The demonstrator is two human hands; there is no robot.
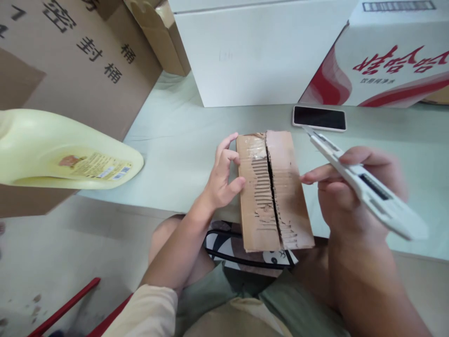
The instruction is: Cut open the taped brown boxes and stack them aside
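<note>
A small brown cardboard box (258, 196) lies in front of me, its near end jutting past the table edge above my lap. A ragged slit runs lengthwise down its top, through partly torn tape. My left hand (226, 175) grips the box's left edge, thumb and fingers bent against it. A white utility knife (365, 187) is in my right hand (361, 192), with its blade out and pointing up and left. My right index finger reaches to the right side of the box. The knife's blade tip is above the table, in front of a phone.
The phone (319, 118) lies at the back of the pale table (175, 140). Behind it stand a white box (259, 56) and a red-and-white carton (382, 61). At left are a yellow bottle (70, 150) and a large brown carton (87, 70).
</note>
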